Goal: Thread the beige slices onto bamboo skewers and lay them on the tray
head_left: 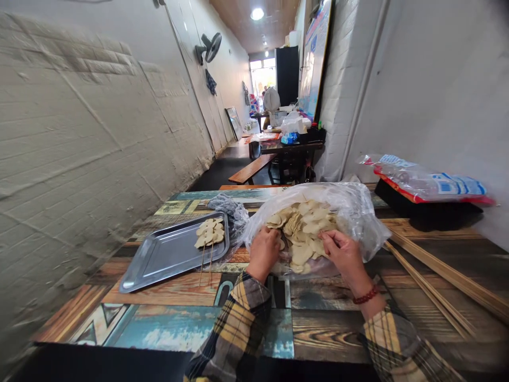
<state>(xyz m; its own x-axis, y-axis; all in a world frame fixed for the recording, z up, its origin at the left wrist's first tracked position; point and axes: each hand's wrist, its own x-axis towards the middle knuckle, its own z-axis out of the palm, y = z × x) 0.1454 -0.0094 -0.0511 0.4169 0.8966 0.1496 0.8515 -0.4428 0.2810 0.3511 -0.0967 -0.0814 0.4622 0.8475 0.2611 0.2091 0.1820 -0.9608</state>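
A clear plastic bag (369,217) lies wide open on the table, with a heap of thin, pale beige slices (310,223) inside. My left hand (265,250) reaches into its near left side, fingers curled in against the slices; what they grip is hidden. On the right of the heap, my right hand (344,253) has thumb and forefinger pinched together over the slices, holding something too small to make out. Left of the bag, a metal tray (167,254) carries skewered slices (210,233) at its right end, their wooden sticks (202,265) pointing toward me.
Bundled wooden skewers (445,270) lie on the patterned table (167,323) at right. Behind them, plastic packaging (429,180) rests on a black box (425,209). A grey crumpled cloth (228,207) sits behind the tray. Farther back are a bench (252,168) and a cluttered table.
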